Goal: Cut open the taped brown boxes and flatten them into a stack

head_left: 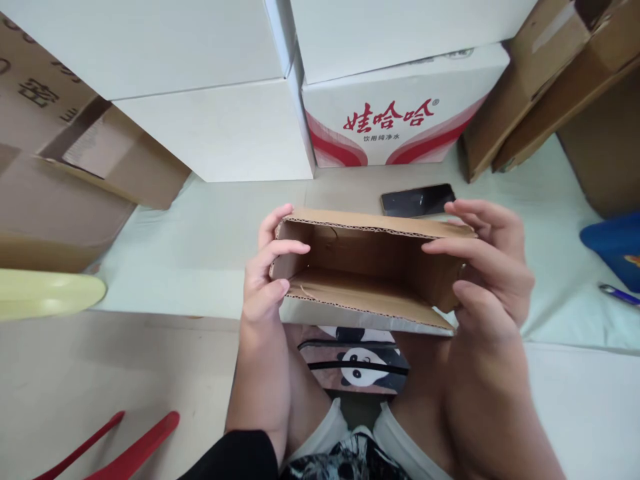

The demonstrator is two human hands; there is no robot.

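Observation:
I hold a small open cardboard box (370, 267) in front of me, its opening turned toward the camera and its inside empty. My left hand (265, 273) grips its left end, fingers curled over the edge into the opening. My right hand (487, 267) grips the right end the same way, fingers bent over the wall. The box hangs just above my knees and the near edge of a pale green mat (200, 247).
A black phone (417, 200) lies on the mat behind the box. White cartons (215, 127), one with red print (395, 120), and brown cardboard boxes (65, 180) stand around. A blue object (615, 247) and a pen (620, 293) lie right; a panda slipper (357, 363) below.

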